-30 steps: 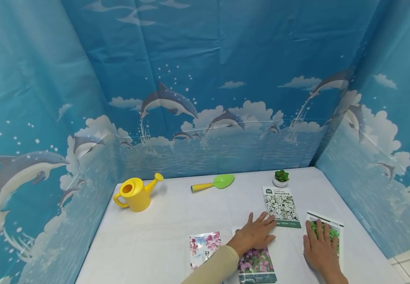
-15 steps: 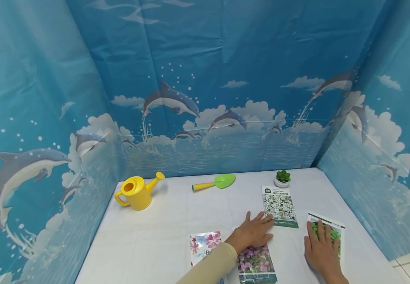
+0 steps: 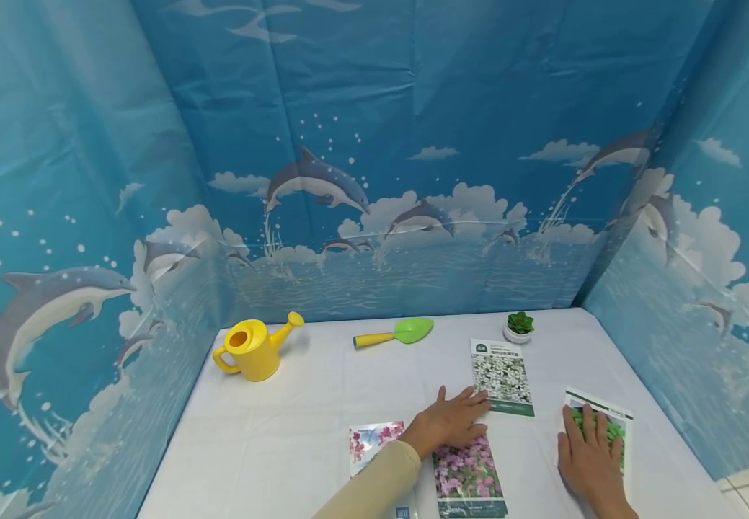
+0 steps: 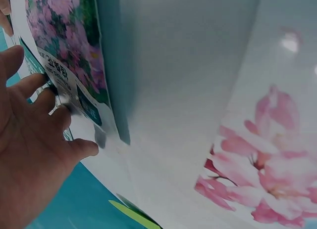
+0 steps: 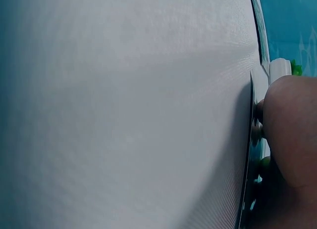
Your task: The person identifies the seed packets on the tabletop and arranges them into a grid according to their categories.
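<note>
My left hand (image 3: 448, 420) lies with spread, straight fingers over the top of a pink-purple flower seed packet (image 3: 468, 472). Its fingertips rest on the lower left corner of a white-flower seed packet (image 3: 502, 375). In the left wrist view, the hand (image 4: 39, 135) crosses the edge of the purple-flower packet (image 4: 69, 46). My right hand (image 3: 591, 454) rests flat on a seed packet with green leaves (image 3: 615, 430), at the right side of the table. The right wrist view shows only part of that hand (image 5: 294, 140), beside the dark edge of the packet.
A cherry-blossom packet (image 3: 370, 441) lies partly under the left sleeve (image 3: 380, 479). Toward the back of the white table (image 3: 270, 447) are a yellow watering can (image 3: 254, 351), a green trowel with a yellow handle (image 3: 393, 332) and a small potted succulent (image 3: 518, 328). Dolphin-print curtains (image 3: 374, 144) enclose the table.
My left hand has slid left with the white-flower packet under its fingertips. The right hand stays on the green-leaf packet. The head view has shifted slightly.
</note>
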A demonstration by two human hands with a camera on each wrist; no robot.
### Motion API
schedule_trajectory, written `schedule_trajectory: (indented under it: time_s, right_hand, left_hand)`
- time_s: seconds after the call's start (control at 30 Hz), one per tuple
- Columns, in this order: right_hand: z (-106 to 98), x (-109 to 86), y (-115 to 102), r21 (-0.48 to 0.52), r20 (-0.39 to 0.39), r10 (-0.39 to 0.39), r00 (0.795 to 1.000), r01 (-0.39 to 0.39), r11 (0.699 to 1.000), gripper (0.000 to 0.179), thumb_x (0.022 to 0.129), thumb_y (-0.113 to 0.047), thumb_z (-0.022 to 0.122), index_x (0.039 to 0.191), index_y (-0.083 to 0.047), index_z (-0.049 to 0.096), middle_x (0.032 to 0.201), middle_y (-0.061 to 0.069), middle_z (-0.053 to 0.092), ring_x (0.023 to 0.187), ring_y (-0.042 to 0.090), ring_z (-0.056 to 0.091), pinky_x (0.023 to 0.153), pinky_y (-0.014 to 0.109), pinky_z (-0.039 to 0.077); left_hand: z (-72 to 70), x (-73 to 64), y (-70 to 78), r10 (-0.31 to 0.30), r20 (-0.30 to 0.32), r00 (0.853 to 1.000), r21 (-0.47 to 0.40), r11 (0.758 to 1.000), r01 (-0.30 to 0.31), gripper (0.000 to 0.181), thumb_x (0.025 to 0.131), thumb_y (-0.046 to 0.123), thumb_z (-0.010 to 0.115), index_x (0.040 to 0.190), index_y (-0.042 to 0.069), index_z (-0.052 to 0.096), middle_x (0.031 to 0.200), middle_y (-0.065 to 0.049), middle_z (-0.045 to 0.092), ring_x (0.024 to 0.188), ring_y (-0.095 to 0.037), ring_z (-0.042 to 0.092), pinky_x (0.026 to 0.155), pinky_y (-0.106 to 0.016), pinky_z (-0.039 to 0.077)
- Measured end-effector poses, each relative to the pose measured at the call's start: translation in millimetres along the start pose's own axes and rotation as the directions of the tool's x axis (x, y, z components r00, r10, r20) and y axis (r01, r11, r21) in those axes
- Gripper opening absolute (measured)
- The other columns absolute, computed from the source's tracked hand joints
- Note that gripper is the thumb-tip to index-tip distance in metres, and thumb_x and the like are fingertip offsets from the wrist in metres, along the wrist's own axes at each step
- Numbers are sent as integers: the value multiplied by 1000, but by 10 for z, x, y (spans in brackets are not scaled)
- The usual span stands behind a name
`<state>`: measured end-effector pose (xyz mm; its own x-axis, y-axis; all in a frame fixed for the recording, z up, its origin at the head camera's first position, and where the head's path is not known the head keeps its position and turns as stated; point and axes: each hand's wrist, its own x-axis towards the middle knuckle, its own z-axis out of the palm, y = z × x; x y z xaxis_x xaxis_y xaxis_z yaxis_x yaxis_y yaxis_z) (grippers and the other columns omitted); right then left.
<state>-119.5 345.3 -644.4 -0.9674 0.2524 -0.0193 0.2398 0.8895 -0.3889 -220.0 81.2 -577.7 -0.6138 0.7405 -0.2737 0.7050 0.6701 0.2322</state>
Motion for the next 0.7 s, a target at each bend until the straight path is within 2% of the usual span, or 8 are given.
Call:
schedule_trajectory:
  time_s: [0.2,0.5,0.7]
  right_hand:
    - [13,2,-2,-1,8,1,1000,-1,1000,59,114,-21,36,160,15,28,171,39,-5,158,57,-18,121,78,-13]
    - [-5,13,1,11,26,-3,1000,3,1000,59,115,-22,34,161,15,25,171,39,-7,157,57,-19,120,78,-14]
    - [-17,16,15,18,46,-4,999,3,1000,60,115,-23,33,161,15,24,170,39,-8,157,57,-21,120,80,-13]
  left_hand:
    - [-6,-57,-104,13,25,1000,-63,998,-12,58,116,46,42,171,32,32,179,15,19,165,-5,12,134,-50,18]
    - [-11,-126,-182,-6,22,1000,-85,996,7,60,115,49,43,171,32,31,179,16,19,165,-4,13,134,-50,17]
    - [96,-72,-273,-33,37,999,-91,995,36,61,114,53,42,171,37,29,178,21,15,164,0,10,134,-51,16]
